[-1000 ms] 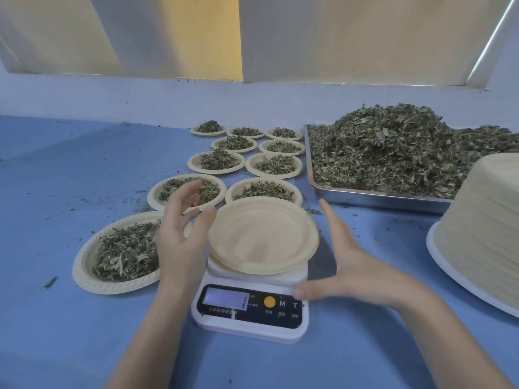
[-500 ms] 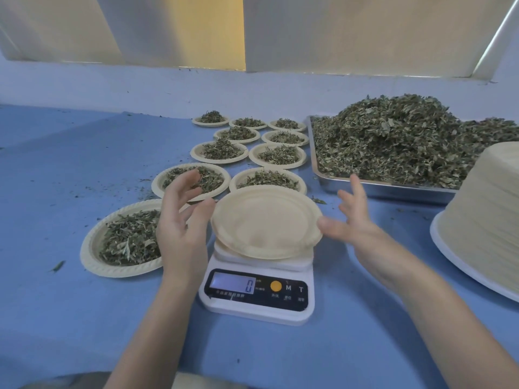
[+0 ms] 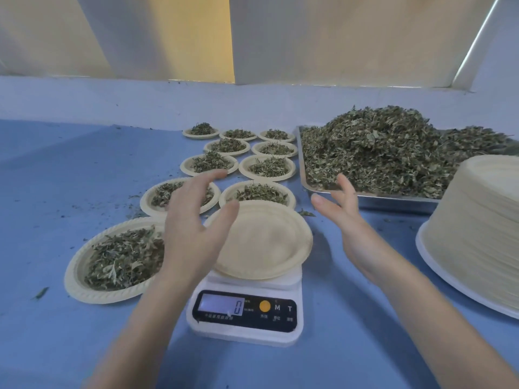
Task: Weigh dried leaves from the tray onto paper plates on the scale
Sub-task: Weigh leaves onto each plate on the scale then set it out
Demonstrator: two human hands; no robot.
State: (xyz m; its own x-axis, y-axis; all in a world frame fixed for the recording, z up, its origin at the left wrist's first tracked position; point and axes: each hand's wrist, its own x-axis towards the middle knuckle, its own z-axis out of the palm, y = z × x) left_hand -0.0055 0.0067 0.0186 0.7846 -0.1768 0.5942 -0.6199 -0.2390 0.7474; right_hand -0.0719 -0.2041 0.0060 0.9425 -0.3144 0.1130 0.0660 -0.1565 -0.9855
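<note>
Near edge of blue tabletop (image 3: pixel 56 192): scale (image 3: pixel 247 318), display reading 0, bearing one empty paper plate (image 3: pixel 266 242). Left hand (image 3: pixel 193 226) and right hand (image 3: pixel 345 217) raised either side of it, fingers spread, holding nothing. Left of scale and in rows toward far edge: ten filled plates (image 3: pixel 118 259), judged already weighed. Right side: metal tray (image 3: pixel 393 202) heaped with dried leaves (image 3: pixel 379 155); tall stack of unused plates (image 3: pixel 477 234) at right edge. Much left, by that stock. Loose crumbs on tabletop; pale wall panels (image 3: pixel 337 37) beyond.
</note>
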